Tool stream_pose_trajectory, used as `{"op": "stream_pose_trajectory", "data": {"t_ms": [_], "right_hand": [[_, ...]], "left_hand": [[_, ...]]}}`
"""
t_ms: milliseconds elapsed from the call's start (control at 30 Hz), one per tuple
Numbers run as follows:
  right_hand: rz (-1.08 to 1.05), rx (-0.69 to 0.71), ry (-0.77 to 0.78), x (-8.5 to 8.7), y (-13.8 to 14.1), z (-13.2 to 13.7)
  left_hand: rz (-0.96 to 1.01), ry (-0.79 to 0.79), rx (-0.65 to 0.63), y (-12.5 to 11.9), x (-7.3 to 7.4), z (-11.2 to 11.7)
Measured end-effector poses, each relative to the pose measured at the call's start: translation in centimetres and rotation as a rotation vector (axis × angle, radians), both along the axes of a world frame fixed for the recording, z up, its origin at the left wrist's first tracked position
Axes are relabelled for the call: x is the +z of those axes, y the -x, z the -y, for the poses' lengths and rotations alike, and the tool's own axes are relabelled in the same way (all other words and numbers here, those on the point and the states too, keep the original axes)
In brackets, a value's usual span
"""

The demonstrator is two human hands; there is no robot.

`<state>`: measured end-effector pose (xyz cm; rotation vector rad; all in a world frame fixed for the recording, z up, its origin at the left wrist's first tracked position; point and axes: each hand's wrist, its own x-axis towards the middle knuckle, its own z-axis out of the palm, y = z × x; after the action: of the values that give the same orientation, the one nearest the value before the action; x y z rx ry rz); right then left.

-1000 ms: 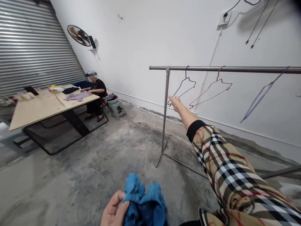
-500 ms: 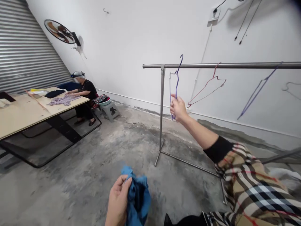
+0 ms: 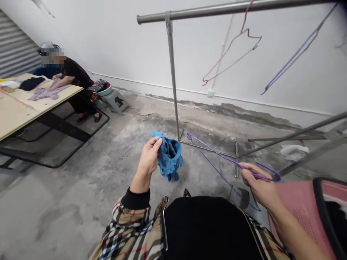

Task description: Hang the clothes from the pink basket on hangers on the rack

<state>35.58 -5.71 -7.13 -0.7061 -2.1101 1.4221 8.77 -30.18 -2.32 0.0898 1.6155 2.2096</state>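
Observation:
My left hand (image 3: 148, 157) grips a crumpled blue cloth (image 3: 169, 159) at its upper edge, in front of me above the concrete floor. My right hand (image 3: 257, 184) is closed on a purple wire hanger (image 3: 214, 153), whose long loop stretches left towards the cloth. The hanger's tip ends just right of the cloth, apart from it. My dark front and plaid sleeves fill the bottom of the view.
A steel clothes rail (image 3: 217, 11) stands ahead, holding a red hanger (image 3: 230, 50) and another purple hanger (image 3: 298, 54). A pink plastic crate (image 3: 298, 206) sits at lower right. At far left, a seated person (image 3: 70, 72) handles cloth on a wooden table (image 3: 16, 108).
The purple hanger has left the rail and now lies low across the view in my right hand. My left hand has raised the blue cloth, and the view has tilted downward.

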Motion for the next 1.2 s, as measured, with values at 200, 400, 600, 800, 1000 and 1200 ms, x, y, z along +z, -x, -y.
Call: {"op": "stream_pose_trajectory", "data": {"t_ms": [200, 400, 600, 800, 1000, 1200], "right_hand": [[0.066, 0.066, -0.084, 1.2, -3.8, -2.3], [0.026, 0.08, -0.215, 1.8, -5.8, -3.5], [0.03, 0.126, -0.262, 1.5, -6.3, -4.3], [-0.058, 0.085, -0.191, -1.5, -5.7, -5.1], [-0.26, -0.006, 0.02, -4.6, -6.1, -6.7], [-0.28, -0.019, -0.013, -2.8, -8.5, -8.9]], "left_hand": [[0.022, -0.003, -0.09, -1.9, 0.8, -4.4], [-0.155, 0.051, -0.19, -5.8, 0.6, -8.9], [-0.46, 0.224, -0.256, -10.7, -0.5, -13.2], [-0.776, 0.344, -0.483, -18.6, -1.8, -17.8], [-1.14, 0.421, -0.841, -23.6, -2.9, -19.0], [-1.763, 0.654, -0.525, -20.2, 1.7, -19.1]]}}
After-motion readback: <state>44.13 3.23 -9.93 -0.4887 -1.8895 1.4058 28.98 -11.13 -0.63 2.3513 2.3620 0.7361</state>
